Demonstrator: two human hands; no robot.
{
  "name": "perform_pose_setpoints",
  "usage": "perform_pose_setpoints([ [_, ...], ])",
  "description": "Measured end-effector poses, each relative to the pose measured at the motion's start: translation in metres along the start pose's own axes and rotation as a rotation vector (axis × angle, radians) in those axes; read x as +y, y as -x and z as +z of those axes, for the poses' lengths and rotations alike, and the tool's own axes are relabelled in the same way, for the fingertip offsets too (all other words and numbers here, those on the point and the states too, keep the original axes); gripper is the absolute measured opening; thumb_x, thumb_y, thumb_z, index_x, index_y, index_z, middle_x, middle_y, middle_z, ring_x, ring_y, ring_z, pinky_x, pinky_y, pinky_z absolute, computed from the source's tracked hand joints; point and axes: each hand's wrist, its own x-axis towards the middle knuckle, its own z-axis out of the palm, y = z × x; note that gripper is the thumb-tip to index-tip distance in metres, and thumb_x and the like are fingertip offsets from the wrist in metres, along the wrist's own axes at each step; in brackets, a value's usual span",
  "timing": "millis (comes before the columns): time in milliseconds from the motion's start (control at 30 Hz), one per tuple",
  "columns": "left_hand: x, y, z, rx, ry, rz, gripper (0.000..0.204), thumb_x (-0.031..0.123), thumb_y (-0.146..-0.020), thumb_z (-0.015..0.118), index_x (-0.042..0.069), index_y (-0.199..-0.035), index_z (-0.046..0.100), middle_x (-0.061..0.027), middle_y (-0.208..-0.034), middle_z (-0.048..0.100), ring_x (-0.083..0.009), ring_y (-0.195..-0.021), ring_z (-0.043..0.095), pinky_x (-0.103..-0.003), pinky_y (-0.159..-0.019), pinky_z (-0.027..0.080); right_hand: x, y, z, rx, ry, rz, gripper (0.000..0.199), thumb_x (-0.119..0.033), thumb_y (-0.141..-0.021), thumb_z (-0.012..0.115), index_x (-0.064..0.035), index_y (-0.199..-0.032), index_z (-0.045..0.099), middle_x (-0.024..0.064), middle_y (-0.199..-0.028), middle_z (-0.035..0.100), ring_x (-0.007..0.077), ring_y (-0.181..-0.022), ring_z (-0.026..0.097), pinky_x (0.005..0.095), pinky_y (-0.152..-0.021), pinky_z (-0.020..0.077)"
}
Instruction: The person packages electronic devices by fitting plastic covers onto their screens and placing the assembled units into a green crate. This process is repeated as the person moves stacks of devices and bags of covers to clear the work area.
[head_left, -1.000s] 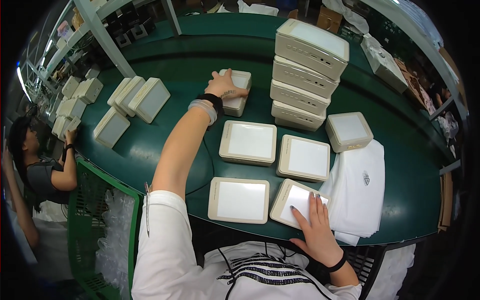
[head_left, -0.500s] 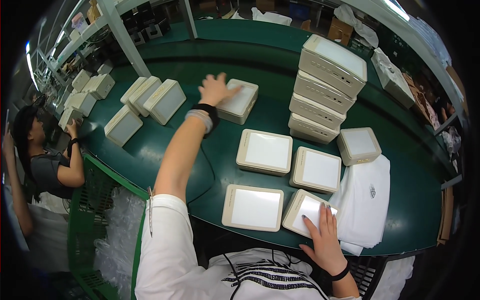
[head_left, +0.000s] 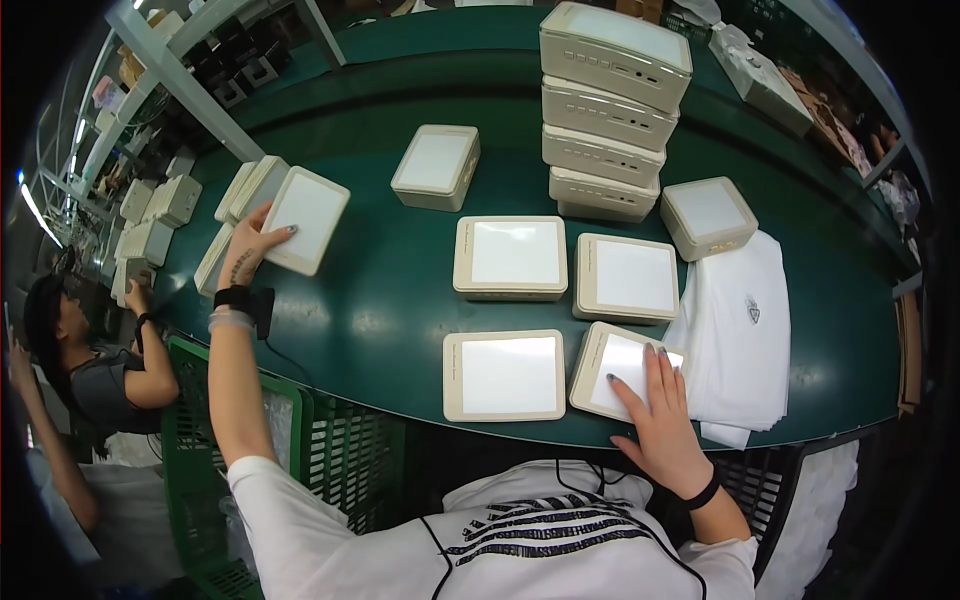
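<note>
Your left hand [head_left: 250, 245] gripped a flat, cream square box [head_left: 306, 218] at the green table's [head_left: 390, 290] left edge. Your right hand [head_left: 662, 415] lay open-palmed on another cream box [head_left: 618, 368] beside stacked white bags [head_left: 740, 330].

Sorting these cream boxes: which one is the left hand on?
The tilted box at the far left, leaning on a row of upright ones; the rest lie flat.

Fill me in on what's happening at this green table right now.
A person stands at a green table covered with flat cream boxes. Their left hand reaches out to the left and grips the edge of a cream box beside a leaning row of similar ones. Their right hand lies flat on the nearest box, next to a pile of white bags. A stack of four boxes stands behind.
</note>
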Motion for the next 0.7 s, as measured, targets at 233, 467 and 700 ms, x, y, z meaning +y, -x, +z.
perform_pose_setpoints([
  [233,0.035,0.027,0.069,-0.756,0.176,-0.058,0.073,0.021,-0.062,0.081,-0.001,-0.127,0.054,-0.0082,-0.113,0.063,-0.0164,-0.104,0.058,-0.029,-0.095,0.043,-0.010,0.001,0.002,0.013,0.047,-0.005,0.085,-0.010,-0.064,0.080,-0.0109,-0.139,0.038,0.0292,-0.150,0.013,0.0494,-0.136,0.016,0.0566,-0.110,0.0199],
  [467,0.017,0.021,0.096,-0.984,-0.003,-0.114,0.073,0.031,-0.064,0.081,0.005,-0.128,0.057,-0.0100,-0.120,0.063,-0.0216,-0.108,0.059,-0.030,-0.097,0.043,-0.016,0.006,0.010,0.040,0.081,-0.030,0.089,-0.006,-0.064,0.078,-0.0097,-0.141,0.033,0.0287,-0.151,0.011,0.0488,-0.138,0.014,0.0552,-0.112,0.0166],
  [700,0.042,0.076,-0.003,-0.359,-0.208,0.196,0.056,0.045,-0.087,0.062,0.006,-0.127,0.057,-0.0106,-0.124,0.061,-0.0229,-0.110,0.058,-0.033,-0.098,0.041,-0.013,0.006,0.005,-0.005,0.105,-0.051,0.094,-0.002,-0.065,0.076,-0.0100,-0.145,0.028,0.0269,-0.152,0.009,0.0443,-0.141,0.011,0.0531,-0.113,0.0147],
])
